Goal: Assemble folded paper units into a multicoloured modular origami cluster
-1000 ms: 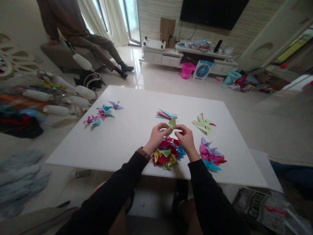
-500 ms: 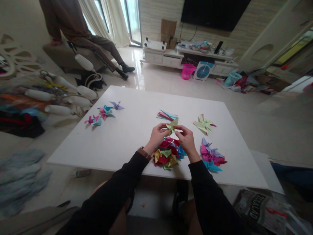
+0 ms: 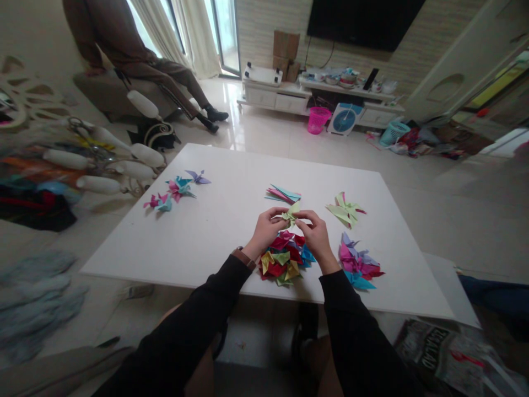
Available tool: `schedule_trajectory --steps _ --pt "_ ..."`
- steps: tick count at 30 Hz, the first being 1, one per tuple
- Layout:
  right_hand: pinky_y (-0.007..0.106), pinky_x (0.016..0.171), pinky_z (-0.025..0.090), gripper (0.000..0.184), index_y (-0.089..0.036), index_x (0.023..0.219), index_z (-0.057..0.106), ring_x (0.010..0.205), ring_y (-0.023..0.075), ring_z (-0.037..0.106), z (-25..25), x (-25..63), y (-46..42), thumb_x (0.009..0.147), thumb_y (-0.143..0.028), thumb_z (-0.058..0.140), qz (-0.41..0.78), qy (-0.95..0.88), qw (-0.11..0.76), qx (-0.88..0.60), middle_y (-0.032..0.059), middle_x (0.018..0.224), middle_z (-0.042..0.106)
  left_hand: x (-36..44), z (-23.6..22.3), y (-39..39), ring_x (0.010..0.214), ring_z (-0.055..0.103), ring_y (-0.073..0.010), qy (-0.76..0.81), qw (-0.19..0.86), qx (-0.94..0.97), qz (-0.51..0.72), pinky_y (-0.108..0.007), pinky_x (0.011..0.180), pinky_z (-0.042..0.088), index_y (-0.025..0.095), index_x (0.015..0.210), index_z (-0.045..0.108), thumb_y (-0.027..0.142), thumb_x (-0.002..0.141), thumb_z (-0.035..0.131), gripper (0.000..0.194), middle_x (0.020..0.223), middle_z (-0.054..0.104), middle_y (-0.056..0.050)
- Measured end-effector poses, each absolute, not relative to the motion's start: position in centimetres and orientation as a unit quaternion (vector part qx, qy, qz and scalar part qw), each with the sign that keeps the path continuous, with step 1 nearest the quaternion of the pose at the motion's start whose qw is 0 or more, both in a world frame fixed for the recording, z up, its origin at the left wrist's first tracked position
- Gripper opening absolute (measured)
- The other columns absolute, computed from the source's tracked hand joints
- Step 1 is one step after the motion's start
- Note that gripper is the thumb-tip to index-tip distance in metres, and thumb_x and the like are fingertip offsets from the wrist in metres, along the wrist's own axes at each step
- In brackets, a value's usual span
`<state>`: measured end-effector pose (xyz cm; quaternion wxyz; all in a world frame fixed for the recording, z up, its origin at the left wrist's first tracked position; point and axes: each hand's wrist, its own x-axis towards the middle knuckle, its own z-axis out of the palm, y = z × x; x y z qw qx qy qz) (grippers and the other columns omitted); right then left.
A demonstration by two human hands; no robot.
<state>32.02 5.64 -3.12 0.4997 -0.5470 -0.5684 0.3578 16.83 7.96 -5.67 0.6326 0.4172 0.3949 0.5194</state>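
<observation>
A light green paper crane [image 3: 291, 212] is held up over the white table [image 3: 215, 231] between my two hands. My left hand [image 3: 269, 226] pinches its left side, with fingers closed. On the other side, my right hand [image 3: 313, 231] grips it between thumb and fingers. Right below my wrists lies a pile of folded paper pieces [image 3: 285, 262] in red, yellow, green and blue, partly covered by my hands. Just beyond the crane rests a small stack of pink and blue paper strips [image 3: 283, 194].
Light green folded papers [image 3: 346, 210] lie at the right, with purple, pink and blue ones [image 3: 359, 263] nearer me. Several finished cranes [image 3: 177, 190] sit at the table's left. A lamp with white shades [image 3: 124, 165] stands beside that edge. A person [image 3: 136, 60] sits beyond.
The green crane's upper wing has tilted slightly between my fingers. Both hands stay nearly in the same place.
</observation>
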Motion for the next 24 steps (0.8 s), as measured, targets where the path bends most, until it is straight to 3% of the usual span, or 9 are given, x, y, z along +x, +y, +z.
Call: schedule_trajectory --steps 12,16,20,24 --pt "0.034 0.077 0.052 0.020 -0.023 0.089 0.077 0.089 0.0207 0.064 -4.4 32.4 6.4 0.076 -0.034 0.067 0.455 -0.475 0.520 -0.545 0.0048 0.096 0.074 16.7 -5.5 8.0 0.084 0.071 -0.0186 0.398 0.632 0.422 0.514 -0.031 0.077 0.056 0.013 0.102 0.070 0.021 0.067 0.079 0.038 0.094 0.074 -0.008" --pt "0.032 0.072 0.050 0.020 -0.022 0.089 0.077 0.087 0.0196 0.062 -4.2 32.7 6.4 0.073 -0.027 0.066 0.372 -0.506 0.552 -0.549 0.0046 0.097 0.069 16.8 -5.7 8.2 0.082 0.070 -0.0181 0.401 0.621 0.414 0.532 -0.030 0.073 0.055 0.014 0.100 0.067 0.029 0.067 0.083 0.040 0.099 0.073 -0.009" --pt "0.029 0.065 0.048 0.024 -0.022 0.090 0.075 0.082 0.0176 0.059 -3.4 32.4 5.9 0.070 -0.018 0.063 0.297 -0.565 0.530 -0.558 0.0032 0.095 0.063 16.9 -6.1 8.4 0.082 0.070 -0.0181 0.413 0.608 0.413 0.538 -0.029 0.072 0.053 0.014 0.098 0.066 0.036 0.066 0.085 0.043 0.102 0.072 -0.010" --pt "0.030 0.067 0.048 0.019 -0.023 0.093 0.073 0.080 0.0169 0.058 -2.9 32.0 5.6 0.074 -0.020 0.068 0.258 -0.605 0.508 -0.557 0.0026 0.094 0.062 17.0 -6.1 8.4 0.084 0.069 -0.0186 0.421 0.605 0.412 0.537 -0.030 0.073 0.053 0.014 0.097 0.066 0.036 0.066 0.086 0.044 0.102 0.072 -0.010"
